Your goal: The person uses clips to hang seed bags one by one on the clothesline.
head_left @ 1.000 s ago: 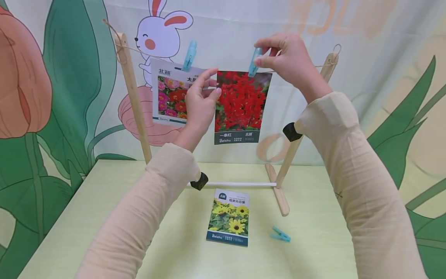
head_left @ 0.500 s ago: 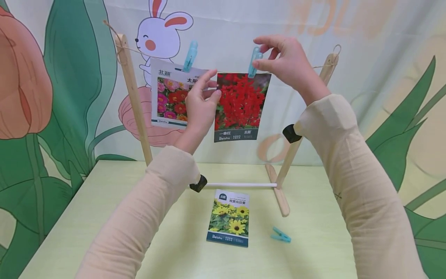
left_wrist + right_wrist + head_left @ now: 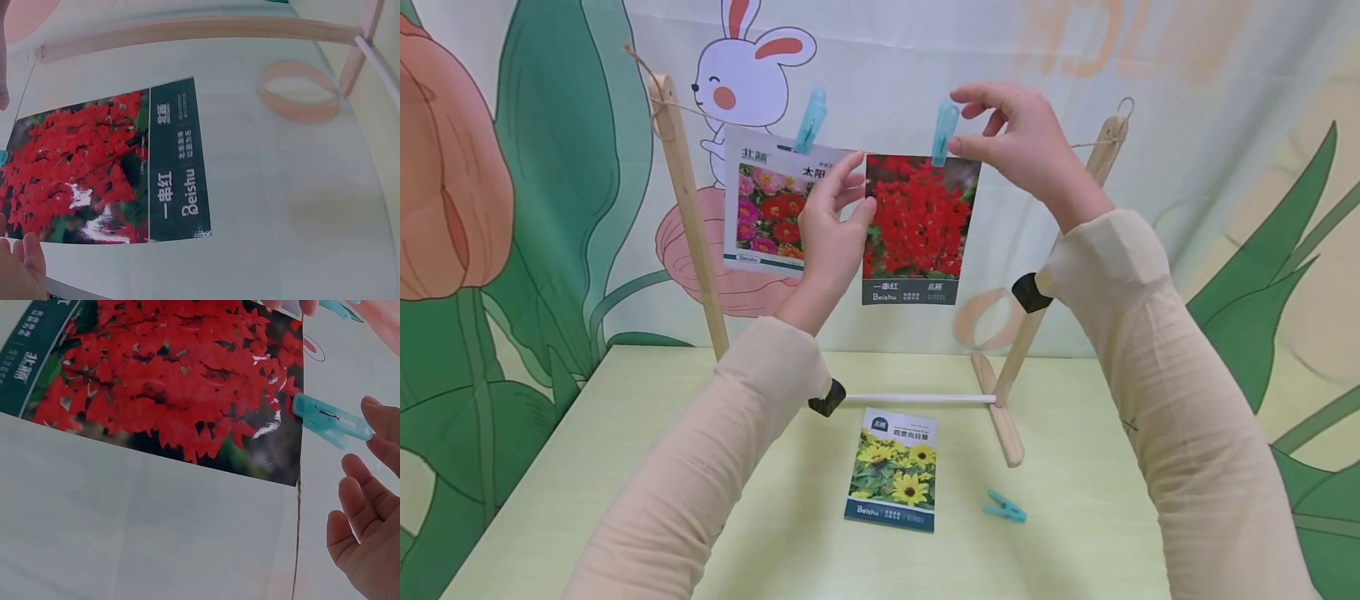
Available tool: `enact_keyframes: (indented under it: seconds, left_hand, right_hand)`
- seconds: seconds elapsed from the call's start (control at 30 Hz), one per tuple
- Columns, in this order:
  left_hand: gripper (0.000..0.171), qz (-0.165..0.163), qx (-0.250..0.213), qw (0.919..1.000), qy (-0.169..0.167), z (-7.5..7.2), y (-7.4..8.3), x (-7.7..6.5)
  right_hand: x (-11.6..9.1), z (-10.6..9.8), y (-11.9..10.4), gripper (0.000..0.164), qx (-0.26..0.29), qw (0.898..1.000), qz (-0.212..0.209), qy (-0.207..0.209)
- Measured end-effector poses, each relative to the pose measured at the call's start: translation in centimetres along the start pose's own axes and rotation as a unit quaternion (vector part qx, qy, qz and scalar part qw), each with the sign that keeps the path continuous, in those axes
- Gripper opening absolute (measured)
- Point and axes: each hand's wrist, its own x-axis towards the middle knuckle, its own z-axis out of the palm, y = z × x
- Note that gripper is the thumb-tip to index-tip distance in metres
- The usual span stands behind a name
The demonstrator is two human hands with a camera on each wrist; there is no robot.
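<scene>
A seed packet with red flowers (image 3: 917, 221) hangs from the string in the head view, a blue clothespin (image 3: 945, 133) clipped on its top edge. My right hand (image 3: 1018, 146) is just right of that clothespin, fingers spread apart; the right wrist view has a fingertip right at the clothespin's end (image 3: 337, 419). My left hand (image 3: 835, 225) pinches the packet's left edge, thumb in front and some fingertips hidden behind it. To the left hangs a white seed packet (image 3: 767, 204) under another blue clothespin (image 3: 810, 125), partly covered by my left hand.
The string runs between two wooden posts (image 3: 688, 217), joined low down by a white rod (image 3: 917, 397). On the table lie a sunflower seed packet (image 3: 891, 471) and a loose blue clothespin (image 3: 1004, 506). A printed curtain (image 3: 887, 67) hangs behind.
My right fingers have come off the clothespin's handles and shifted slightly right, leaving it clipped on the red-flower packet. My left hand stays at the packet's edge.
</scene>
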Motion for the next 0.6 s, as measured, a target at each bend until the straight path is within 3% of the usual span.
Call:
enact_keyframes:
  seconds: [0.6]
  left_hand:
    - [0.04,0.039,0.025,0.9989,0.009,-0.17,-0.32,-0.22]
  right_hand:
    - [-0.36,-0.15,0.85,0.046,0.004,1.0,-0.005,0.022]
